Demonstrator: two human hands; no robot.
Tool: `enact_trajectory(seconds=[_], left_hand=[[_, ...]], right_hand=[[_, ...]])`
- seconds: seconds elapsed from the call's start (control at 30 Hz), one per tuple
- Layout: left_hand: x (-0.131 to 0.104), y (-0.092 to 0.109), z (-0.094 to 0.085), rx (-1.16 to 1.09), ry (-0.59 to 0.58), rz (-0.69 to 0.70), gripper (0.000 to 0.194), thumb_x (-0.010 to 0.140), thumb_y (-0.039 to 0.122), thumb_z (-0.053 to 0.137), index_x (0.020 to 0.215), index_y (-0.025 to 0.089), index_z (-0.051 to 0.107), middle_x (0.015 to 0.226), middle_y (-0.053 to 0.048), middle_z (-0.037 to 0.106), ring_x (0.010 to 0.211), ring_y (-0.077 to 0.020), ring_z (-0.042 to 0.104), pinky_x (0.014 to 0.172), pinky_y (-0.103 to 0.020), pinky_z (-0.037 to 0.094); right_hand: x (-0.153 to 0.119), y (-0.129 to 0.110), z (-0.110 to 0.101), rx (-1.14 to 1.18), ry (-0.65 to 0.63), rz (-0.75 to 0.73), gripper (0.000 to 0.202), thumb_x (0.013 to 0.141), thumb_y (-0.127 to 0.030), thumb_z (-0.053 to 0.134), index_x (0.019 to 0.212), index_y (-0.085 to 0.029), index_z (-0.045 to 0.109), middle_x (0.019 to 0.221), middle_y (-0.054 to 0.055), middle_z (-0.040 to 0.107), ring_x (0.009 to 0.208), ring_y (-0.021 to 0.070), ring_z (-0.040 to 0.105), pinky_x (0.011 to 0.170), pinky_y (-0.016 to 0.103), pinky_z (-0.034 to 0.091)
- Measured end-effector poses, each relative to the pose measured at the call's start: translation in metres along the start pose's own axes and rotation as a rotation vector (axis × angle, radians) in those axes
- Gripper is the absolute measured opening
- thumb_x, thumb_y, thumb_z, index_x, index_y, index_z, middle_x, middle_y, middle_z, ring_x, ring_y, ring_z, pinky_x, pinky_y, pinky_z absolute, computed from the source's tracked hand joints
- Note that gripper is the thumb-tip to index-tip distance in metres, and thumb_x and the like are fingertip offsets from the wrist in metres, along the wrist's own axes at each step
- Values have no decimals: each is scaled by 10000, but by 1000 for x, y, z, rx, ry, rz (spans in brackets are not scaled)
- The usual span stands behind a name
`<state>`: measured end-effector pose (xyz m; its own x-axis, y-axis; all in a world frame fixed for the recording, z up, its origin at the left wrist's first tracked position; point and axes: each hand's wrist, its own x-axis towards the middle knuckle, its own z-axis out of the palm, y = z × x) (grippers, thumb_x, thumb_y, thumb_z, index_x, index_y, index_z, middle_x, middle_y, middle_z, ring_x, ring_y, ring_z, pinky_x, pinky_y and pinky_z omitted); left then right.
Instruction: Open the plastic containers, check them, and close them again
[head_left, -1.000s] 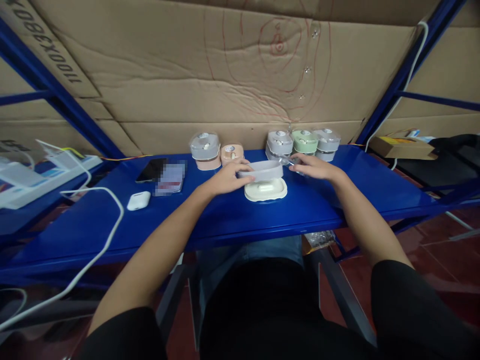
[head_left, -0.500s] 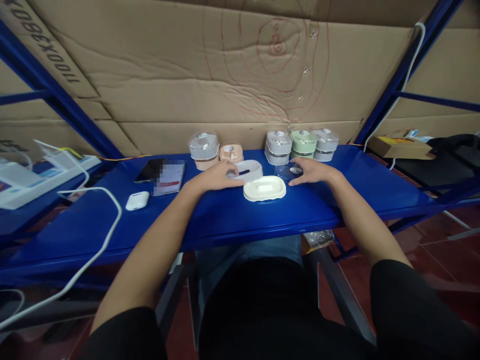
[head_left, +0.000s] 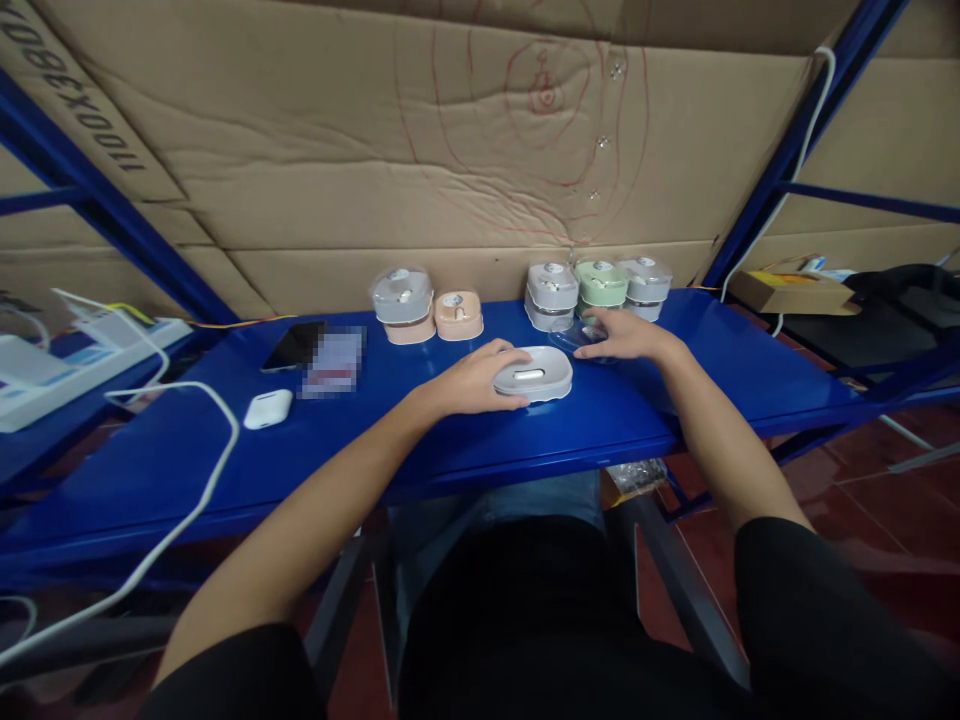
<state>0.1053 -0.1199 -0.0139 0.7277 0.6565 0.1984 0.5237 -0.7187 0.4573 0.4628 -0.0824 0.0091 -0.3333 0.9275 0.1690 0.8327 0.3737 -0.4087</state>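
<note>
My left hand [head_left: 487, 380] is closed around the left end of a grey oval cover [head_left: 551, 372] with a slot in its top. The cover sits over the cream oval base, whose white raised middle shows through the slot. To the right, my right hand [head_left: 626, 336] grips a clear plastic lid [head_left: 570, 340] by its right side, fingers partly hiding it. The lid is low over the table, just behind the grey cover. Whether it touches the table I cannot tell.
Stacked grey [head_left: 403, 295], peach [head_left: 459, 316] and green [head_left: 602, 284] boxes line the back of the blue table [head_left: 450, 455]. To the left lie a phone [head_left: 295, 346], a blurred-out flat thing [head_left: 334, 362] and a white earbud case [head_left: 268, 409]. A white cable [head_left: 202, 490] hangs across the left side.
My left hand has brought the grey cover right and towards me, from beside the cream base to on top of it. My right hand stays by the clear lid, its fingers now closer together.
</note>
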Motion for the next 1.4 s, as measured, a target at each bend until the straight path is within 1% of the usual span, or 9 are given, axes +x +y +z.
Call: enact_trajectory(seconds=[0.07, 0.17, 0.27, 0.37, 0.6, 0.8, 1.0, 1.2, 1.4], left_hand=[[0, -2, 0, -22, 19, -20, 1017, 838, 632, 907, 1701, 228, 551, 1730, -211, 574, 1622, -461, 553, 1371, -608, 429], [1, -8, 0, -96, 38, -98, 1344, 710, 676, 1005, 1803, 210, 378, 1865, -277, 413, 1704, -530, 452, 1378, -668, 405], [4, -17, 1, -155, 53, -149, 1500, 607, 659, 1062, 1818, 164, 329, 1858, -340, 391, 1702, -561, 448, 1366, -703, 405], [6, -26, 3, -177, 75, -182, 1578, 563, 649, 1081, 1832, 141, 291, 1843, -363, 403, 1696, -575, 455, 1367, -725, 396], [6, -44, 3, -203, 102, -151, 1606, 551, 644, 1089, 1844, 165, 267, 1825, -358, 444, 1697, -577, 454, 1356, -735, 402], [8, -50, 5, -221, 108, -119, 1583, 558, 617, 1098, 1839, 175, 278, 1827, -346, 449, 1692, -547, 475, 1357, -718, 403], [7, -50, 5, -216, 138, -122, 1520, 581, 638, 1090, 1829, 208, 337, 1838, -317, 448, 1665, -549, 510, 1344, -693, 439], [8, -43, 3, -213, 120, -171, 1517, 558, 633, 1079, 1801, 136, 364, 1856, -352, 389, 1707, -549, 446, 1391, -698, 368], [7, -48, 4, -254, 128, -142, 1515, 565, 616, 1090, 1811, 173, 351, 1787, -341, 503, 1647, -544, 533, 1342, -712, 425]], right_hand=[[-2, -7, 0, 27, 69, -24, 1052, 729, -778, 958, 1552, -164, 727, 1296, 206, 838, 1194, 465, 798, 1080, 656, 642], [-6, -26, 4, 115, 174, -176, 1040, 762, -785, 936, 1583, -189, 708, 1390, 201, 818, 1262, 448, 779, 1122, 642, 623], [-8, -48, 17, 148, 114, -338, 1014, 769, -748, 949, 1591, -206, 703, 1448, 188, 808, 1287, 429, 772, 1133, 625, 616], [-6, -67, 35, 90, 14, -407, 993, 797, -719, 944, 1593, -177, 701, 1469, 210, 796, 1310, 430, 765, 1173, 631, 593], [-3, -77, 57, 24, 27, -439, 939, 935, -758, 814, 1648, -163, 681, 1463, 226, 745, 1376, 444, 705, 1209, 636, 551], [-2, -79, 57, 34, 21, -472, 859, 924, -702, 846, 1659, -285, 693, 1410, 161, 706, 1292, 408, 715, 1150, 598, 593], [-3, -74, 62, 52, 29, -392, 928, 974, -796, 763, 1704, -235, 645, 1352, 172, 722, 1226, 395, 736, 1122, 588, 606], [-6, -79, 61, -24, 33, -402, 893, 997, -782, 731, 1706, -245, 649, 1386, 183, 704, 1249, 411, 721, 1083, 581, 613], [-5, -86, 60, -103, 52, -398, 867, 987, -788, 717, 1679, -267, 675, 1332, 179, 699, 1203, 412, 704, 973, 534, 619]])
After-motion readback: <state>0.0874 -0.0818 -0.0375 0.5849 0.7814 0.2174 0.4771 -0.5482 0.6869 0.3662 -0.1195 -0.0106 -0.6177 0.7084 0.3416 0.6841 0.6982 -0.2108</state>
